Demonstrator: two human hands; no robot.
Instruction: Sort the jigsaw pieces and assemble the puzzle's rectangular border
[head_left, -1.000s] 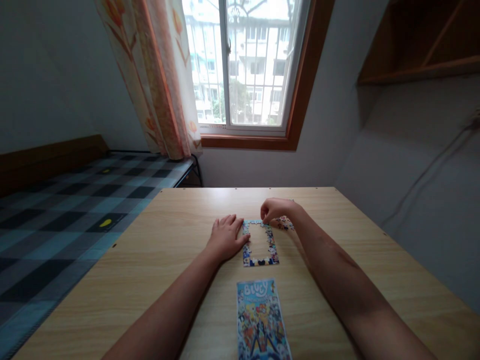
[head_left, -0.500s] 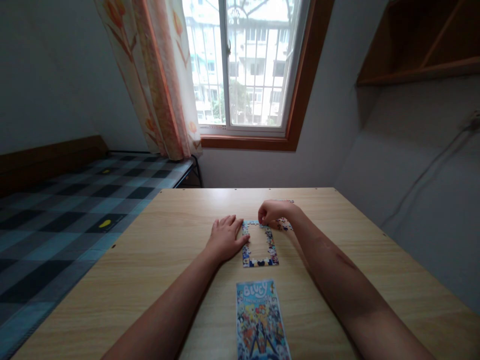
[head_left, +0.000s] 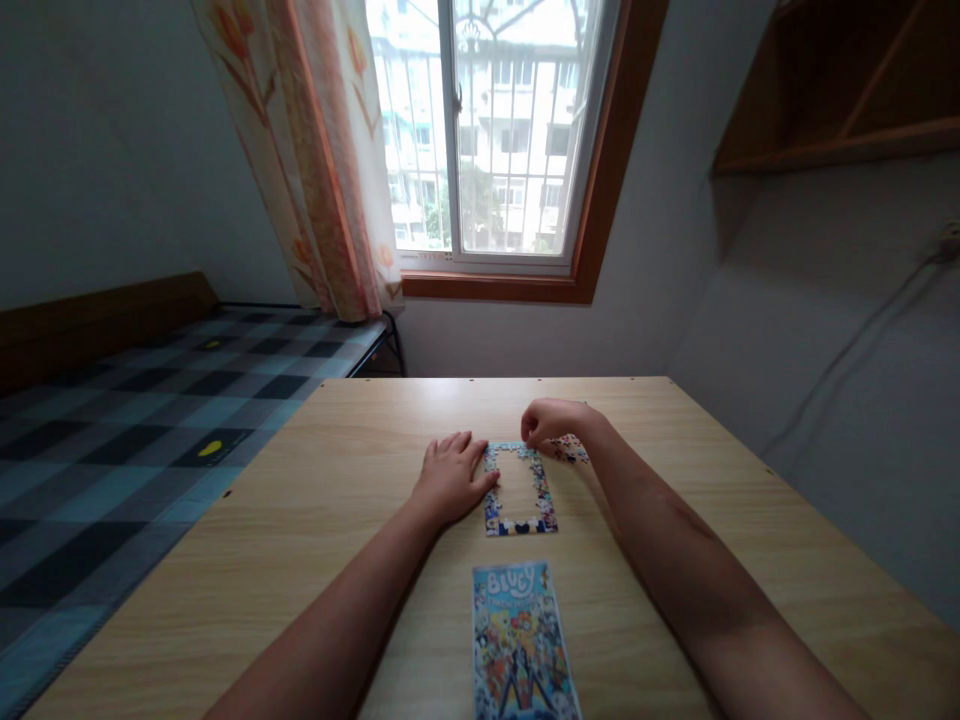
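A jigsaw puzzle border (head_left: pixel 523 526) lies flat on the wooden table, its pieces joined into a rectangular ring around bare wood. My left hand (head_left: pixel 451 476) rests palm down with fingers spread, its fingertips and thumb on the ring's left side. At the upper right corner of the ring is my right hand (head_left: pixel 553 420), its fingers curled together and pointing down. Whatever those fingertips hold or press is too small to make out. Loose puzzle pieces (head_left: pixel 574 450) lie beside and partly behind the right wrist.
Nearer to me on the table (head_left: pixel 315 560) lies a colourful picture sheet (head_left: pixel 519 640) with "Bluey" lettering. A bed with a checked cover (head_left: pixel 150 420) stands to the left. Beyond the table are a window (head_left: pixel 517 150) and a curtain (head_left: pixel 322 160); a shelf (head_left: pixel 840 150) hangs at right.
My right hand has shifted slightly to the right along the ring's top edge, toward its corner. My left hand has stayed in place.
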